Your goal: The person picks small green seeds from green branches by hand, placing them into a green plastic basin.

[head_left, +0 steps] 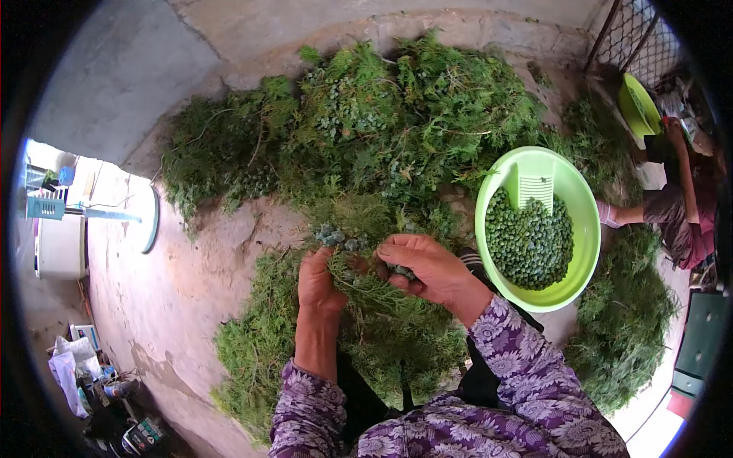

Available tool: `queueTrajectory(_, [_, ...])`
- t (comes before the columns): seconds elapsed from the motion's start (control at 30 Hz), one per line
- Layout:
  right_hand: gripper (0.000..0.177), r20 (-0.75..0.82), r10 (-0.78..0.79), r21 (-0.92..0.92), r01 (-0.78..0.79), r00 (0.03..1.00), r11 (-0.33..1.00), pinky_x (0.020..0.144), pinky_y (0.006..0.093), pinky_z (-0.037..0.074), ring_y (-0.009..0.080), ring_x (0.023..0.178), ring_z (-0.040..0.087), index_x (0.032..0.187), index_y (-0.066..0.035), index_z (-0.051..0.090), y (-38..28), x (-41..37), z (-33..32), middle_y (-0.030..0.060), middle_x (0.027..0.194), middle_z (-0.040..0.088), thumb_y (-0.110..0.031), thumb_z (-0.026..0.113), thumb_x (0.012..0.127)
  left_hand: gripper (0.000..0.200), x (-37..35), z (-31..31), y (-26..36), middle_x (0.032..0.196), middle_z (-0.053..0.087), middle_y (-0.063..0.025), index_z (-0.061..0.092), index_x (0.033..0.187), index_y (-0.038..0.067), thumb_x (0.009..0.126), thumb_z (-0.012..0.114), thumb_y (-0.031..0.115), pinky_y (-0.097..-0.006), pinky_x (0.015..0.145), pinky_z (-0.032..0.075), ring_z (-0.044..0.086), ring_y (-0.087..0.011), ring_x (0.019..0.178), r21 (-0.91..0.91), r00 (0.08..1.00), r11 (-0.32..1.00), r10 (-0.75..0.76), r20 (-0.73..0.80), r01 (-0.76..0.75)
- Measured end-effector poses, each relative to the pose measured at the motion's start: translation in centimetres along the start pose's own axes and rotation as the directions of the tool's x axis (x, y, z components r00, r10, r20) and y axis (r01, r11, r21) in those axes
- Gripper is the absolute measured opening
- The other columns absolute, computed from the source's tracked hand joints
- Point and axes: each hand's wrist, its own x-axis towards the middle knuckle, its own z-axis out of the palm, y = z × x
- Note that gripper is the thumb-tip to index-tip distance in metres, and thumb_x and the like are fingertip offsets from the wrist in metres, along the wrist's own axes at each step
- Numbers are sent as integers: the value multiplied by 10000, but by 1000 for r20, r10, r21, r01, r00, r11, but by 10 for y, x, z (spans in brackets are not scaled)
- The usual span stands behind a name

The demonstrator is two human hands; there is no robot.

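My left hand [319, 286] is closed on a leafy evergreen sprig [359, 282] that carries a cluster of blue-green cones [336, 237] at its tip. Close by on the right, my right hand [427, 269] has its fingers curled round a few picked green cones [401, 271]. To the right of that hand stands a light green plastic basin [588, 229] with a ribbed washboard part, holding a heap of small round green cones [531, 244]. Cut evergreen branches lie under and around both hands.
A large pile of evergreen branches [343, 122] runs along the wall ahead. More branches [618, 328] lie at the right, near another person [683, 198] with a second green basin [638, 105]. A fan-like stand base [150, 217] and assorted clutter [107, 389] are on the left.
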Motion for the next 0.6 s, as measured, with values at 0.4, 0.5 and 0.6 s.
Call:
queueTrajectory(0.4, [220,-150,-126,-148,104,981,984,384,176,347,65,480,474,829,-37,527,1,1,5,5,632,524,-182,667,741,154,-5,14,-12,848,569,-81,523,901,8,764,556,71,-329,635,472,555,-181,756,199,997,978,77,-25,-70])
queueTrajectory(0.5, [223,-159,-133,-192,102,978,976,404,185,379,73,487,488,821,-34,531,1,2,2,8,636,527,-172,679,728,120,-6,16,-13,856,562,-85,504,883,26,774,545,54,-334,644,471,552,-189,761,153,998,987,48,-37,-41])
queueTrajectory(0.6, [227,-84,-167,-205,147,982,968,421,189,392,76,484,483,813,-33,535,4,5,-9,3,632,525,-172,688,719,120,-5,11,-15,850,576,-102,515,888,9,788,530,73,-346,624,490,576,-210,739,148,997,986,77,-31,-71])
